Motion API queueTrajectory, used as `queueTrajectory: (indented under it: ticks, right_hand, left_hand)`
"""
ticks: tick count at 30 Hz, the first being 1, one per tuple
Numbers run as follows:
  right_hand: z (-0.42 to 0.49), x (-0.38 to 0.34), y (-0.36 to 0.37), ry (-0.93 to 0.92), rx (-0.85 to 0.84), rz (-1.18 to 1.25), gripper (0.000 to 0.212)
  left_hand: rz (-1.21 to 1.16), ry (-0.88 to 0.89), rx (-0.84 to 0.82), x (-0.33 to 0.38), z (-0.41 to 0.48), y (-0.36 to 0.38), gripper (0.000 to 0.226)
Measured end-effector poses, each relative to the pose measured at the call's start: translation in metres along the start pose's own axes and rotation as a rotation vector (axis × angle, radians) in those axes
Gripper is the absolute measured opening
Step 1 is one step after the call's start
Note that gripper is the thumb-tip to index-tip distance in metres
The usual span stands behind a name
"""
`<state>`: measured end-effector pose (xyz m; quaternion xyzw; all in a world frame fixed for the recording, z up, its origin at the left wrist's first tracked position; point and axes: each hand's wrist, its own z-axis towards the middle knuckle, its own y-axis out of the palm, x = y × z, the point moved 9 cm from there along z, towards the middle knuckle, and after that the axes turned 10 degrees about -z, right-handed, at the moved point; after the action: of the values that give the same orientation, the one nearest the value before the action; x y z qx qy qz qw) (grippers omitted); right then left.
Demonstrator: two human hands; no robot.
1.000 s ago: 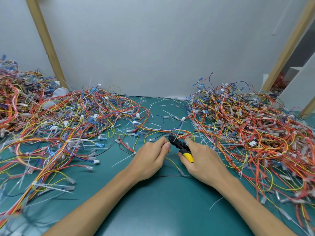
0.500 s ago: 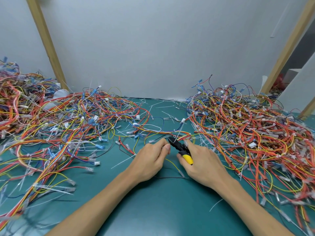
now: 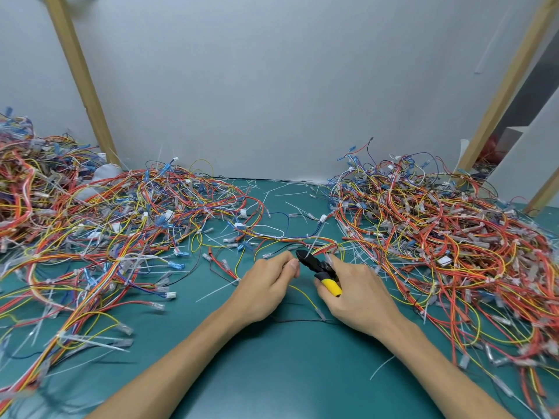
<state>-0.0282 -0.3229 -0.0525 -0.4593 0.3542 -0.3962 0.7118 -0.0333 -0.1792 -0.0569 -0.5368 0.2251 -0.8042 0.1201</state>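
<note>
Teal table (image 3: 272,373): right hand (image 3: 360,294) grips seemingly closed cutters (image 3: 317,266).

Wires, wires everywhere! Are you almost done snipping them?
Not nearly. Done: snipped white ties lie loose on the mat. In hand: the right hand grips the cutters, their tip by the left hand, which seems to pinch a yellow wire. Left: the left pile and right pile, many bundles still tied.

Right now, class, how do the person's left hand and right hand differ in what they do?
The right hand grips yellow-handled cutters; the left hand holds no tool and pinches a wire. The right hand borders the dense wire heap; the left hand lies over open mat. Both have curled fingers.
</note>
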Motion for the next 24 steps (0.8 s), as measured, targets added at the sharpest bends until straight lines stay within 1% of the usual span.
queueTrajectory:
  ticks: [5, 7, 9, 14, 16, 18, 21, 24]
  right_hand:
    - [-0.001, -0.003, 0.003, 0.023, -0.025, -0.030, 0.028]
    - [-0.001, -0.001, 0.005, 0.022, -0.070, -0.049, 0.039]
    - [-0.001, 0.001, 0.007, 0.008, -0.123, -0.054, 0.045]
    - [0.000, 0.005, 0.012, 0.015, -0.196, 0.025, 0.052]
    - [0.002, 0.007, 0.008, 0.047, -0.150, 0.108, 0.055]
    - [0.003, 0.009, -0.001, 0.063, -0.056, 0.159, 0.051]
    - [0.004, 0.009, -0.011, 0.057, 0.046, 0.139, 0.043]
    - [0.001, 0.008, -0.015, 0.044, 0.085, 0.055, 0.046]
  left_hand:
    - [-0.061, -0.032, 0.027, -0.001, 0.000, -0.003, 0.030]
    - [-0.086, -0.043, 0.046, -0.002, 0.001, -0.006, 0.032]
    - [-0.104, -0.050, 0.065, -0.002, 0.002, -0.008, 0.033]
    - [-0.120, -0.045, 0.080, -0.001, 0.001, -0.011, 0.032]
    - [-0.143, -0.044, 0.098, -0.001, 0.001, -0.012, 0.032]
    - [-0.167, -0.044, 0.122, -0.002, 0.002, -0.015, 0.030]
    - [-0.186, -0.045, 0.146, -0.005, 0.003, -0.017, 0.031]
    - [-0.174, -0.032, 0.155, -0.005, 0.003, -0.017, 0.031]
